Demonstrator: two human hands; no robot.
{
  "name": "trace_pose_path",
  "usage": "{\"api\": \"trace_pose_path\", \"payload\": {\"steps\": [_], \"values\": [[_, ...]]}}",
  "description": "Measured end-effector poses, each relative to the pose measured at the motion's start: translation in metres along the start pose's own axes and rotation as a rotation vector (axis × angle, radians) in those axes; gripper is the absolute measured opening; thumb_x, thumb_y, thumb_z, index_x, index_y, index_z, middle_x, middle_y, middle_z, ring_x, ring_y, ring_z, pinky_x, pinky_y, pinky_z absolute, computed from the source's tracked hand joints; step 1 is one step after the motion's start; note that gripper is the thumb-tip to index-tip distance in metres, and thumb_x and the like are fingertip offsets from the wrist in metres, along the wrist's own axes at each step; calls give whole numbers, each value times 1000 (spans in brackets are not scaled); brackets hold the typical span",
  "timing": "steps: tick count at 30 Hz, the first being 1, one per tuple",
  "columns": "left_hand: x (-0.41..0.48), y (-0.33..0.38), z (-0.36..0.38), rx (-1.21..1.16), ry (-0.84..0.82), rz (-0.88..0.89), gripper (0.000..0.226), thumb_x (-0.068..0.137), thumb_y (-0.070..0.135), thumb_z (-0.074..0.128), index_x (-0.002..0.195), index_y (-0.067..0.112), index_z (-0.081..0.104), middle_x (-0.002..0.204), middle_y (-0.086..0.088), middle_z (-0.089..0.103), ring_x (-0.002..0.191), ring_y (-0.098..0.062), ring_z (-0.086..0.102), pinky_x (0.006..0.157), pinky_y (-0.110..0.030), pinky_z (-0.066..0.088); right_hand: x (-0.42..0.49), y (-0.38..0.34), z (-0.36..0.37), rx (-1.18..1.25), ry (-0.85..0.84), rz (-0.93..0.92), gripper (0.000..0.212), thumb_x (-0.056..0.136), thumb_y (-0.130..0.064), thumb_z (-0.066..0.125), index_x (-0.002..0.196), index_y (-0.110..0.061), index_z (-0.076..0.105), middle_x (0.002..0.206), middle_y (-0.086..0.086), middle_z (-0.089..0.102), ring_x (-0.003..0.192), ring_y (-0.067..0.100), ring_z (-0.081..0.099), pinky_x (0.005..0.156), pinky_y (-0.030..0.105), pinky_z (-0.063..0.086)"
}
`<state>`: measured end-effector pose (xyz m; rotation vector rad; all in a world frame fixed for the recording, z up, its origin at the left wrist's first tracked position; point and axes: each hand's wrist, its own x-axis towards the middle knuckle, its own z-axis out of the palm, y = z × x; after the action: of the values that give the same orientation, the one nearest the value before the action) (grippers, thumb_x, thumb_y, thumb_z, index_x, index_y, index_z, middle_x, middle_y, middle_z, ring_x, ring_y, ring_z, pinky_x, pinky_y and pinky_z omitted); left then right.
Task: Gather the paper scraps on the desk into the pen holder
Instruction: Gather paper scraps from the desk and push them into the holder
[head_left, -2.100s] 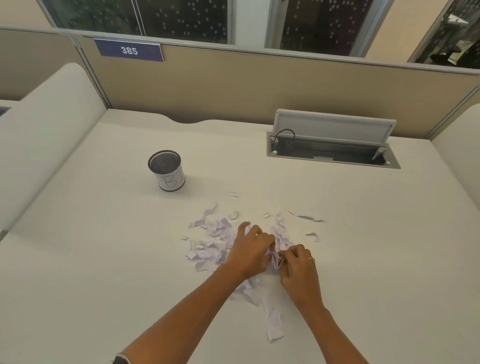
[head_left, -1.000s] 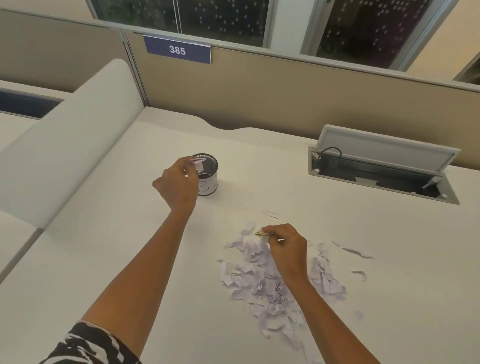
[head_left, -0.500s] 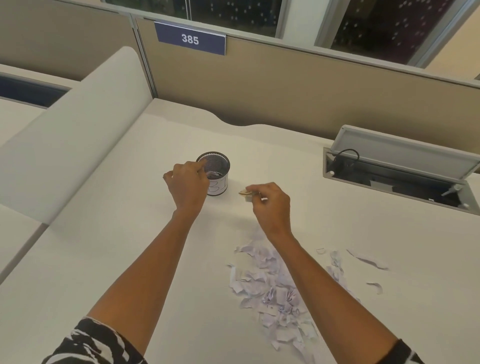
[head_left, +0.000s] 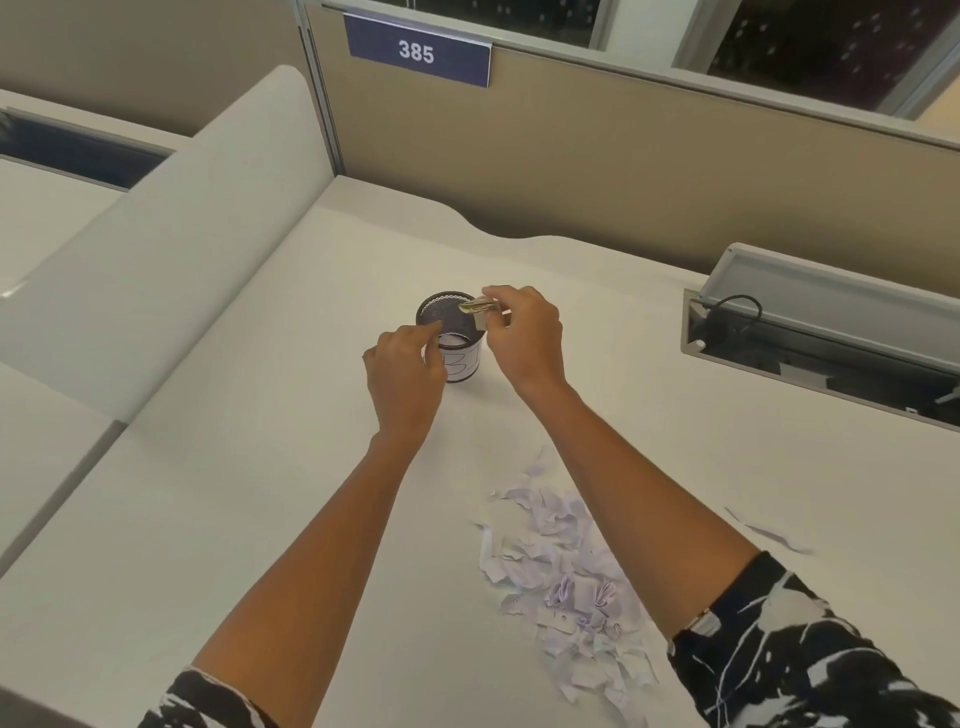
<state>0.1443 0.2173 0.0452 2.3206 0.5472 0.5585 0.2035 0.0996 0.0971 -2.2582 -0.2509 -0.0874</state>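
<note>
right hand (head_left: 524, 338): thumb and fingers (head_left: 498, 297) pinch a small wad of scraps (head_left: 475, 307), held just over the right rim of the pen holder (head_left: 464, 366).
left hand (head_left: 405, 374): fingers curled against the holder's near rim. cannot tell whether they grip the rim, hold a scrap, or only touch.
main heap of paper scraps (head_left: 566, 566) lies on the worktop (head_left: 260, 467), nearer the person and well apart from the holder. one stray strip (head_left: 769, 532) lies off to the right.

handling, as judged: paper is near weightless, limp and not fragile. loose bits would slip from a pinch, so press them into a wad and take it from above. the mesh holder looks light and may tip, so steady its wall.

hard to make out: the holder's inside is dark mesh with something pale low down, so fill level is unreadable. its label is partly behind the left hand. the right forearm covers the heap's right edge.
</note>
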Motion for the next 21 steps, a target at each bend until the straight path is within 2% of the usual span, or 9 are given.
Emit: {"api": "trace_pose_path", "payload": {"steps": [4,7,9,13,16,18,21], "values": [[-6,0,-3,-70,-6,-20,27,93,13,51,109,20,71,108,-2,71,100,-26,60,93,-40,42,5,-9,10,11,-47,33,32,91,-16,54,122,-14,64,118,10,64,101,27,63,90,33,47],[-9,1,-6,-106,-19,-13,27,93,12,51,106,22,72,105,-1,72,99,-24,61,92,-43,47,5,-10,17,-3,-69,46,30,91,-15,55,120,-12,65,117,8,65,103,25,63,86,25,43],[-10,0,-9,-119,-19,-10,26,93,12,52,106,23,72,103,1,72,97,-22,62,89,-44,49,2,-9,17,9,-53,49,27,91,-11,54,114,-11,67,114,8,67,102,25,63,85,26,44],[-16,0,-12,-108,-9,-9,24,93,16,53,105,26,71,103,4,71,95,-20,63,79,-37,51,-10,4,6,31,-5,65,24,90,-7,52,105,-12,71,106,7,69,97,24,64,86,31,49],[-26,4,-11,-73,-15,23,23,92,17,55,104,28,70,103,9,70,95,-15,62,70,-28,46,-27,27,-11,28,37,68,21,88,-6,56,100,-13,72,102,7,68,90,22,65,85,34,52],[-39,9,-7,-64,-38,59,19,91,18,57,101,28,70,101,10,69,92,-14,63,68,-26,44,-44,48,-24,2,44,83,17,88,-7,58,97,-14,72,99,6,66,84,18,65,82,33,54],[-64,17,2,-58,-118,124,15,92,21,60,98,28,71,99,11,70,92,-13,64,69,-28,49,-75,81,-45,-25,29,117,15,88,-9,59,93,-15,72,95,2,66,80,13,63,80,30,55]]}}
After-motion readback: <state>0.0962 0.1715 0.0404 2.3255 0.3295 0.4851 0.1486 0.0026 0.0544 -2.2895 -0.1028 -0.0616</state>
